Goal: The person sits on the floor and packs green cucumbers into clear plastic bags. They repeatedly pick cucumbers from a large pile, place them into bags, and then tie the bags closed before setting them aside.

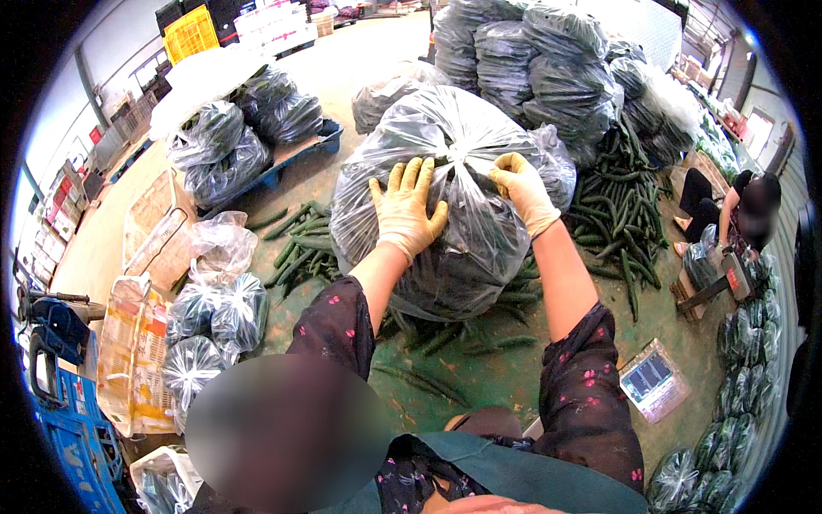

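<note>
In front of me bulges a large clear plastic bag [462, 283] of dark contents, its gathered neck [457, 154] drawn together on top. My left hand [408, 212], in a yellowish glove, lies with fingers spread on the bag, left of the neck. On the other side, my gloved right hand [523, 189] has thumb and fingers pinched on the plastic close to the neck. Loose cucumbers [305, 244] lie on the green floor around and beneath the bag. A bigger heap of cucumbers [616, 205] is to the right.
Filled plastic bags [507, 64] are stacked behind. A blue pallet [276, 170] carries more bags. Crates [135, 360] and small tied bags [237, 311] stand left, beside a blue vehicle [74, 411]. Right are a scale indicator [654, 380], a seated person [729, 215] and rows of bagged cucumbers [725, 443].
</note>
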A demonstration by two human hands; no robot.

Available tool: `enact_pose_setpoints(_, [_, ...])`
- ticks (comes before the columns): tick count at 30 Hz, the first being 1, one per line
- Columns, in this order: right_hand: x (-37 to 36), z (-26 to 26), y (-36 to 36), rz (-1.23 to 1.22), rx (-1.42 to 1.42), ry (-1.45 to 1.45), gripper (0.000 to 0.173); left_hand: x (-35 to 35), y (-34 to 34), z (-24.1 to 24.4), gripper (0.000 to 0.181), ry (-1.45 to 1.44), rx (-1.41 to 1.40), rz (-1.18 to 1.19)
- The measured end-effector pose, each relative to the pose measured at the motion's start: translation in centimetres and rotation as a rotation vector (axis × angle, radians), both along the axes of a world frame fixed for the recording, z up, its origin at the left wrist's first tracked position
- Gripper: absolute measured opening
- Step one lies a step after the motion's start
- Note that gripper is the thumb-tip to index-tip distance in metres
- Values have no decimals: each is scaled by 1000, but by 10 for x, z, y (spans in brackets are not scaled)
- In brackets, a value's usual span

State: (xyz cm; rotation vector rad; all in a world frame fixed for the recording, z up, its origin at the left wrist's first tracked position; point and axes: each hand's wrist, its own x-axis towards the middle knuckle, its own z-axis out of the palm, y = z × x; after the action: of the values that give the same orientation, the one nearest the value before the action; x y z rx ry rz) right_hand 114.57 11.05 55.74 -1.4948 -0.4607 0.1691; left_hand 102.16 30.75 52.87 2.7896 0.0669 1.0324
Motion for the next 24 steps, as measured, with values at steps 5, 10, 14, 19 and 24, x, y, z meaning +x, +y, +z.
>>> enact_pose_setpoints(5, [14,19,-4,-526,-656,-932,25,-4,-9,9,74,40,7,-49])
enact_pose_setpoints(10, [-17,69,65,-242,-1137,-780,44,-8,0,4,74,29,55,-82])
enact_pose_setpoints(14, [10,68,73,-142,-1210,-718,40,-6,-3,3,74,18,31,-114])
enact_pose_setpoints(19, [35,49,65,-229,-1022,-623,38,-7,-2,3,73,6,1,-115])
enact_pose_setpoints(24, [24,18,40,-29,-220,-50,15,-7,5,1,74,2,-7,-113])
